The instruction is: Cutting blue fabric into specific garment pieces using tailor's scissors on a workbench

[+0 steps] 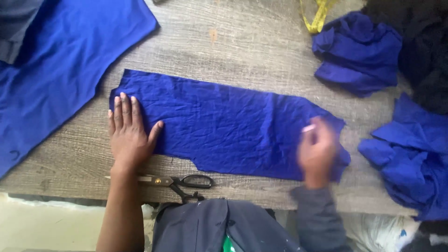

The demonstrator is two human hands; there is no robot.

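Note:
A long cut piece of royal blue fabric (224,126) lies flat across the grey wooden table (233,42). My left hand (128,133) rests palm down on its left end, fingers spread. My right hand (317,149), blurred by motion, is over the fabric's right end and pinches a small pale piece of chalk (309,128) between its fingers. Black-handled scissors (179,182) lie on the table by my left wrist, near the front edge.
A large sheet of blue fabric (65,60) covers the table's left side. Crumpled blue scraps (357,51) and another blue heap (410,158) sit at the right, beside a black fluffy mass (427,51). A yellow measuring tape (318,16) lies at the back.

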